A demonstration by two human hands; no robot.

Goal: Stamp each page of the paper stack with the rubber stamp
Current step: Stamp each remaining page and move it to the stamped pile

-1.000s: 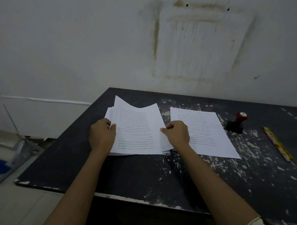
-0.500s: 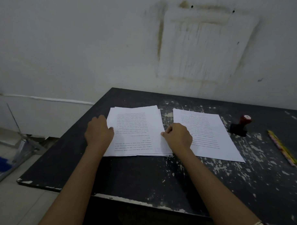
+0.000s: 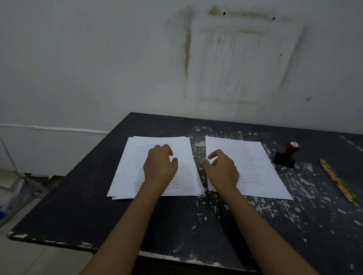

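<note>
A stack of printed white pages [image 3: 126, 172] lies flat on the black table [image 3: 173, 225], left of centre. My left hand [image 3: 160, 164] rests on top of it, fingers curled down on the top sheet. A second, thinner pile of pages [image 3: 259, 171] lies to the right. My right hand [image 3: 221, 169] hovers over that pile's left edge, fingers loosely bent and apart, holding nothing. The rubber stamp [image 3: 287, 154], with a black base and a red knob, stands on the table right of the pages, away from both hands.
A yellow pencil [image 3: 337, 179] lies at the far right of the table. A stained white wall [image 3: 179, 55] rises behind the table. The table's left edge drops to a tiled floor with a metal frame [image 3: 20, 185] and something blue.
The left stack, lifted and bowed a second ago, now lies flat. My left hand slid from its left edge onto its top. My right hand let go and shifted right.
</note>
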